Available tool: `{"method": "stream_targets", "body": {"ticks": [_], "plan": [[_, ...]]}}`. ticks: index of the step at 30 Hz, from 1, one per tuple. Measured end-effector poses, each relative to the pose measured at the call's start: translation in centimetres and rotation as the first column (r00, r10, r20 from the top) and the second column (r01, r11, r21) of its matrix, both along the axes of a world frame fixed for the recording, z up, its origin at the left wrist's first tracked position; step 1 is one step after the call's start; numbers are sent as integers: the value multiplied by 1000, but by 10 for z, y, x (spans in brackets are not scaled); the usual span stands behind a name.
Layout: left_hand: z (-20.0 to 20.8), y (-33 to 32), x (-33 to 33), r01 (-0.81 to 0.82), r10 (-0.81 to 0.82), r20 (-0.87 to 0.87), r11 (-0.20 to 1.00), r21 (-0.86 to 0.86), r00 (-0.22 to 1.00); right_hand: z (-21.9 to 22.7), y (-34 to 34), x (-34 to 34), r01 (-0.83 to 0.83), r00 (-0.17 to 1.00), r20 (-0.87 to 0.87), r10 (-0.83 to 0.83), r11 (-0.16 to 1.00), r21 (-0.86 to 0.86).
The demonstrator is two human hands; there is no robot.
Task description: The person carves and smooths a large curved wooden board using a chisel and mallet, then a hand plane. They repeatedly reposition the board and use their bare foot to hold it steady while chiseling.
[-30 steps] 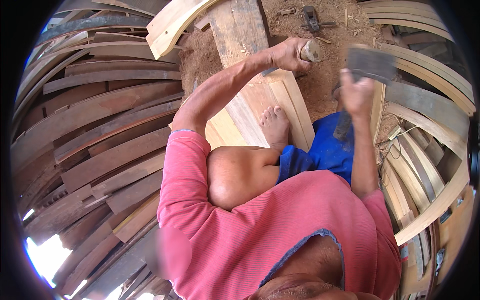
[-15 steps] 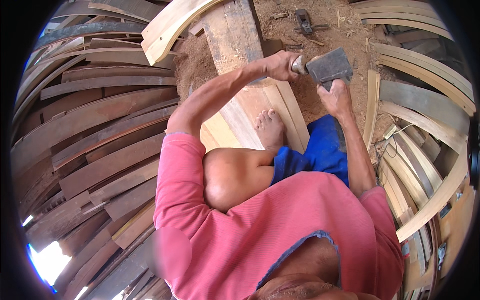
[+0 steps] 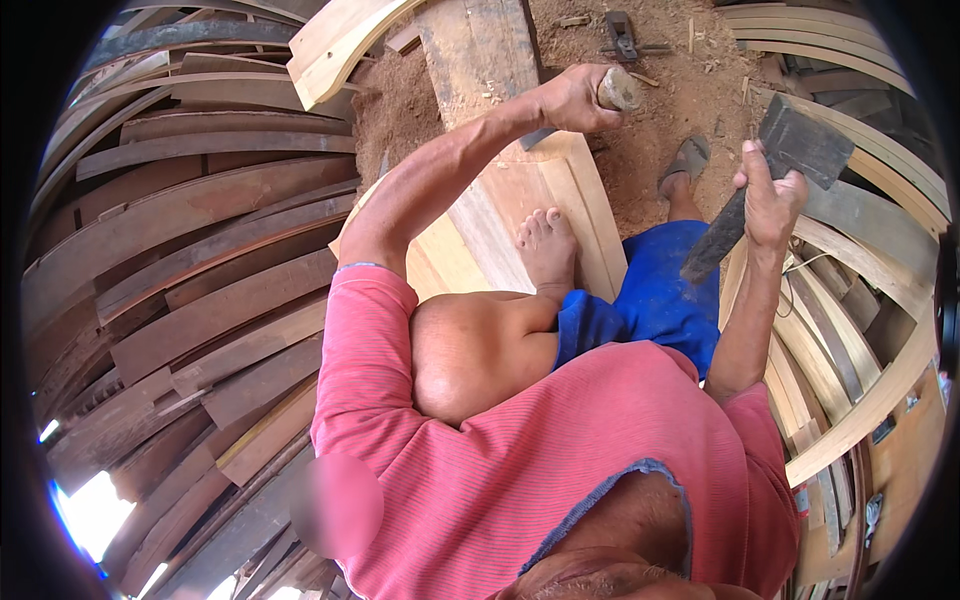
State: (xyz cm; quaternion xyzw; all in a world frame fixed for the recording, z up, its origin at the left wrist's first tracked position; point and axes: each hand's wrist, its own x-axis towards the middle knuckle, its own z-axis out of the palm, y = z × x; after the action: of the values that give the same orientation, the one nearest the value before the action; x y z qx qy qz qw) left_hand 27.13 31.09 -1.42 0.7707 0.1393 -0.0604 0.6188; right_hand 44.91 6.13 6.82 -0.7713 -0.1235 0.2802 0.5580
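My left hand is wrapped round a chisel, its worn wooden handle end pointing up. A bit of its grey blade shows below my wrist, at the end of a pale wooden board; whether the edge touches the wood I cannot tell. Out to the right, apart from the chisel, my right hand grips a dark mallet, with its blocky head raised and its handle slanting down over my blue shorts. My bare foot rests on the board.
A thick worn beam lies ahead, beside a curved pale workpiece. Sawdust and chips cover the ground, where a hand plane lies. Curved planks are stacked at left, with more pale curved pieces at right.
My right hand has swung the mallet away to the right, off the chisel's handle end. My left hand with the chisel has shifted slightly up. My sandalled other foot has come into view.
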Motion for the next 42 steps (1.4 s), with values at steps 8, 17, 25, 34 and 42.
{"method": "stream_targets", "body": {"ticks": [8, 17, 25, 34, 42], "plan": [[-6, -9, -2, 66, -66, 27, 998, -7, 997, -16, 27, -40, -140, 949, 216, 230, 921, -364], [-21, -14, 0, 125, -126, 10, 990, 71, 992, -27, 19, -39, -57, 998, 21, 62, 982, -181], [-34, -5, -48, 154, -149, -113, 988, 33, 982, -78, 2, -76, -386, 872, 166, 460, 856, -345], [10, 42, -66, 318, 26, -626, 844, 432, 780, -71, -34, -4, -246, 968, -138, 209, 898, -365], [-32, 66, -147, 204, 307, -717, 823, 530, 626, -118, -87, -6, -495, 868, -334, 367, 676, -546]]}}
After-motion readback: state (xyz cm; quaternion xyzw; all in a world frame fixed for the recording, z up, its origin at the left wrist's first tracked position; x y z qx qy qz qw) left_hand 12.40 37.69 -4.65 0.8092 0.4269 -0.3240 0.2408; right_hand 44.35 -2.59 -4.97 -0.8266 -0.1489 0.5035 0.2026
